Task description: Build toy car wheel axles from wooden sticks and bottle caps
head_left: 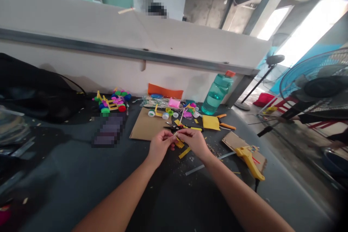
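Observation:
Between the fingertips of both hands is a small pale stick-like piece (pixel 176 134), mostly covered by the fingers. My left hand (pixel 160 145) pinches it from the left, and my right hand (pixel 196 143) pinches from the right. Just behind the fingers lie dark-bladed scissors (pixel 198 129) with a yellow part showing. Yellow strips (pixel 185 153) lie under and beside the hands among small scraps. To the left of the hands a brown cardboard sheet (pixel 141 127) lies flat, with bottle caps (pixel 165 115) and a yellow piece near its far edge.
A yellow glue gun (pixel 250 161) rests on cardboard at the right, a clear glue stick (pixel 195 169) nearby. Behind stand a teal water bottle (pixel 215 96) and an orange strip (pixel 165 91). Colourful small cap-wheeled models (pixel 111 102) sit back left; a fan (pixel 317 83) stands right.

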### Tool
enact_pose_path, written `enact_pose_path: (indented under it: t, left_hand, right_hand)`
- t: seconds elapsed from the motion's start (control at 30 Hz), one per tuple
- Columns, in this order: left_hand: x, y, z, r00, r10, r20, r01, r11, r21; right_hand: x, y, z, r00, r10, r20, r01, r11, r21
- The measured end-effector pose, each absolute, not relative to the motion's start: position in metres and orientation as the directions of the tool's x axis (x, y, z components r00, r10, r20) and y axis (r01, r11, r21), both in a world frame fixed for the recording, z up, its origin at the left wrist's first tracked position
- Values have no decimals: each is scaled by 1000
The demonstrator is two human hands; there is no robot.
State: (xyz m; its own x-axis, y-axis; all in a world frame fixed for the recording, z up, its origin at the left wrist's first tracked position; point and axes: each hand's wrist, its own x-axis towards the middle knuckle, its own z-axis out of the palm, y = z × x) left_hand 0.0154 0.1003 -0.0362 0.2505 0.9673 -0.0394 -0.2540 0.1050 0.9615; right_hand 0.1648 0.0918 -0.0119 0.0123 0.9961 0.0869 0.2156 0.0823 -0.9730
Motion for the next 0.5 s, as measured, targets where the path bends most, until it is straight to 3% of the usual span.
enact_pose_path:
  t: [0.2,0.5]
  left_hand:
    - [17,99,-36,300,952,-56,-215,124,969]
    - [16,98,-36,390,913,-117,-332,258,907]
  right_hand:
    - [163,89,-16,39,999,-29,-22,-28,-999]
    - [162,89,-14,143,970,-198,-237,-160,-958]
